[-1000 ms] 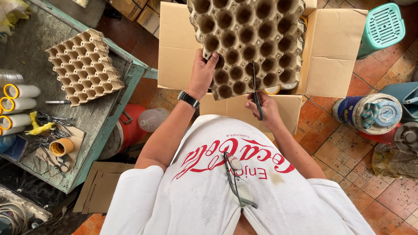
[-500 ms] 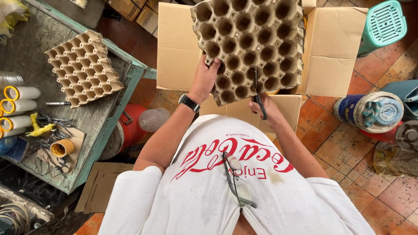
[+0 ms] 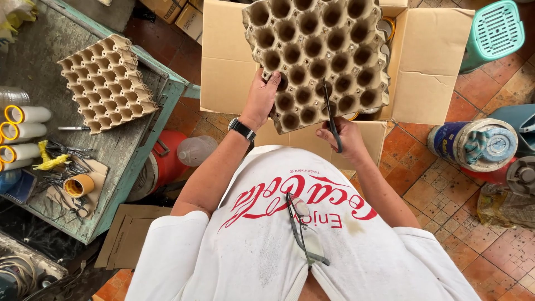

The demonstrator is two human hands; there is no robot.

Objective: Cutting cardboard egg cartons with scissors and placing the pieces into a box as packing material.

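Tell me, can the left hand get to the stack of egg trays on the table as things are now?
Probably not at once: the left hand grips the egg tray being cut. The stack of egg trays lies uncovered on the table.

Left hand [image 3: 261,99] grips the near-left edge of the egg tray [image 3: 317,56] up at twelve o'clock, over the open cardboard box [image 3: 426,67]. Right hand [image 3: 343,136] works black scissors [image 3: 330,114], blades into the tray's near edge. Another egg tray [image 3: 108,83] sits on the bench [image 3: 120,153] at ten o'clock.
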